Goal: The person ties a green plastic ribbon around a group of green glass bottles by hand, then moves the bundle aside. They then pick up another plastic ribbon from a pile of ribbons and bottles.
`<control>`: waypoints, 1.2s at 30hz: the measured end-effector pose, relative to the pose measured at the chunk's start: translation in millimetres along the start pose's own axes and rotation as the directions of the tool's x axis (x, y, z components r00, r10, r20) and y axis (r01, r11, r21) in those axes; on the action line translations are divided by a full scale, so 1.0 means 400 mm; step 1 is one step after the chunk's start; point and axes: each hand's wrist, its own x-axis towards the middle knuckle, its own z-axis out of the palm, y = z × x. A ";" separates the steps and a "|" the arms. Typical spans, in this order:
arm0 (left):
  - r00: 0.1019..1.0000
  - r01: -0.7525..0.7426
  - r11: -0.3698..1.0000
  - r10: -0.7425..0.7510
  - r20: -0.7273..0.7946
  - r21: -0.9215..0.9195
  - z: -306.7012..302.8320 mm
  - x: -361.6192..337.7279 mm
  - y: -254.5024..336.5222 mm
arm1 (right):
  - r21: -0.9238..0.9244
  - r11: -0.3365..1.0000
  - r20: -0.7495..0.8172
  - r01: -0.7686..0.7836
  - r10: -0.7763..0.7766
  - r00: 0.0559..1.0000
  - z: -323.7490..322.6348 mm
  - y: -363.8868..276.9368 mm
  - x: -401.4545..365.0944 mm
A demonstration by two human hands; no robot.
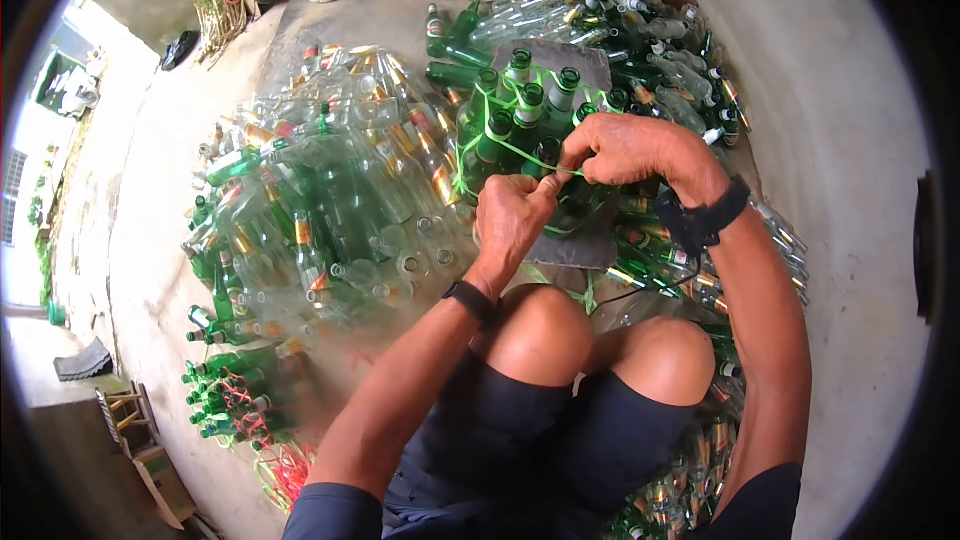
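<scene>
Head view: the action sits just above the middle, toward 12 to 1 o'clock. There's a tight cluster of upright green bottles (530, 100) standing on a dark flat slab (570, 252), with bright green strapping (530, 157) looped around and between the necks. So that's where the main stuff is, right in front of the person's knees (540, 335).

Both hands are closed in, fingertips practically meeting at the near side of the cluster. Left hand (512, 215) comes up from 7 o'clock and has thumb and finger pinched on the strapping. Right hand (625, 150) reaches in from 4 o'clock, curled over with its fingers pinching the strapping too, just above and right of the left one. Exactly how the strands run between the fingertips is too small to tell. There's a black wristband (470, 300) on the left wrist and a chunkier black strap (710, 220) on the right, with a thin cable (650, 290) trailing below it.

Bottles everywhere, honestly. A big heap of mostly clear bottles (385, 165) lies at 9 to 11 o'clock, another mixed pile (680, 70) runs from 12 round to 3, and more green bottles (225, 390) lie at 8. Tangled red twine (285, 470) sits at 7 o'clock on the concrete floor (165, 280), and a plain grey wall (850, 140) fills 3 o'clock.
</scene>
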 end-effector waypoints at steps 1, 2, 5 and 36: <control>1.000 0.004 1.000 -0.005 0.006 0.019 0.000 0.003 0.001 | 0.011 1.000 0.030 -0.026 0.026 0.999 -0.002 0.005 0.011; 1.000 0.006 1.000 -0.006 0.020 0.018 -0.001 0.006 0.001 | 0.018 0.999 0.030 -0.038 0.037 0.999 -0.007 0.009 0.015; 0.999 -0.009 0.998 0.012 0.048 -0.067 -0.010 -0.001 0.005 | 0.005 1.000 0.031 -0.031 0.031 0.999 -0.004 0.013 0.018; 0.941 -0.119 0.968 0.180 0.285 -0.220 -0.012 -0.009 0.032 | -0.563 0.813 -0.375 -0.147 -0.093 0.922 -0.056 0.020 -0.080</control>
